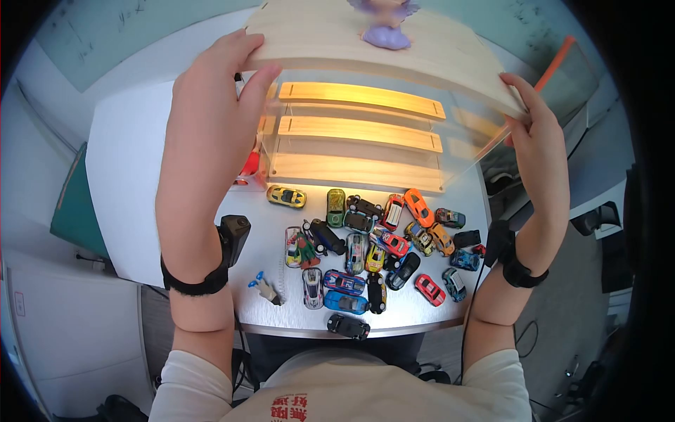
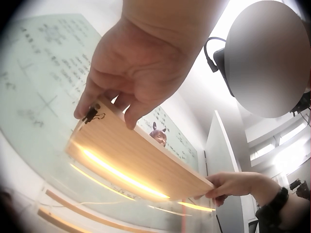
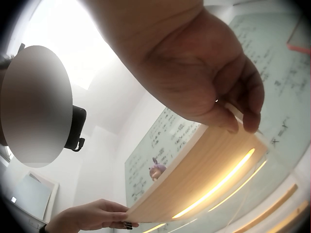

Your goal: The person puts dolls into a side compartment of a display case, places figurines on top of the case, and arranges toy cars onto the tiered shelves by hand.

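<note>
A pale wooden board [image 1: 316,42] spans the top of a clear-sided display case, lifted toward me in the head view. My left hand [image 1: 211,119] grips its left end, with a black binder clip [image 2: 91,114] under the fingers. At the opposite end, my right hand [image 1: 540,130] pinches the board's edge between thumb and fingers. A purple figurine [image 1: 387,36] sits on top of the board. Along the underside runs a glowing light strip [image 3: 218,182]. Below, the lit wooden shelves [image 1: 360,133] of the case hold nothing.
Many toy cars [image 1: 355,253] lie crowded on the table [image 1: 267,316] before the case. A small figure with blue parts [image 1: 265,287] lies left of them. Something red [image 1: 251,164] stands by the case's left side. Behind is a written-on glass board [image 2: 43,73].
</note>
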A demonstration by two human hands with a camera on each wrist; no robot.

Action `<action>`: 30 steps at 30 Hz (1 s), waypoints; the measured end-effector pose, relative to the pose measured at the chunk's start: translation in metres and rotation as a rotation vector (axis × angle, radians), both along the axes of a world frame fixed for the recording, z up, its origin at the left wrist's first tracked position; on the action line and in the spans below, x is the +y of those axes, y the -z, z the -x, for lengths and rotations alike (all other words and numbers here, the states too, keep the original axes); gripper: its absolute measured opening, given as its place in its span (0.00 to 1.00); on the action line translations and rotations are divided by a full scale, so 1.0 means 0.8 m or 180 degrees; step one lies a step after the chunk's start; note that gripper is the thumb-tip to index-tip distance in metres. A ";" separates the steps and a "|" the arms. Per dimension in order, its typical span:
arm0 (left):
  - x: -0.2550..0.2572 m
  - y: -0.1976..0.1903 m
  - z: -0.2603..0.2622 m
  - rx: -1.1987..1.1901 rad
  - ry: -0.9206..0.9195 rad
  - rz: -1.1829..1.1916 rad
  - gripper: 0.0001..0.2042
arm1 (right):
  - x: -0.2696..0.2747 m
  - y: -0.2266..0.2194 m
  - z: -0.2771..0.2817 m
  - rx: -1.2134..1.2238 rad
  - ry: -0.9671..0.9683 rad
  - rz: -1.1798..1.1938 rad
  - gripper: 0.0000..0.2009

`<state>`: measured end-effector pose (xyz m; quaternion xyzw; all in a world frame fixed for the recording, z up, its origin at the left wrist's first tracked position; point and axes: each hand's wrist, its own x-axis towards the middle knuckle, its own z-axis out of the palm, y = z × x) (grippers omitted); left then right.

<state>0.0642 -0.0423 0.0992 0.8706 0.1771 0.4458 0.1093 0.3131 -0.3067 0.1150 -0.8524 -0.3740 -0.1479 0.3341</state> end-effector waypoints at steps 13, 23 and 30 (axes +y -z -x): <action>-0.013 -0.007 0.002 0.0063 -0.0134 0.0085 0.18 | -0.001 -0.006 0.008 -0.0139 0.0026 0.0069 0.23; -0.018 -0.005 0.005 0.0120 -0.0361 -0.0504 0.19 | -0.001 -0.009 0.012 -0.0177 -0.0089 -0.0082 0.23; -0.059 -0.015 -0.012 -0.0337 0.0648 -0.0276 0.18 | -0.004 -0.005 0.010 -0.0186 -0.0157 -0.0149 0.25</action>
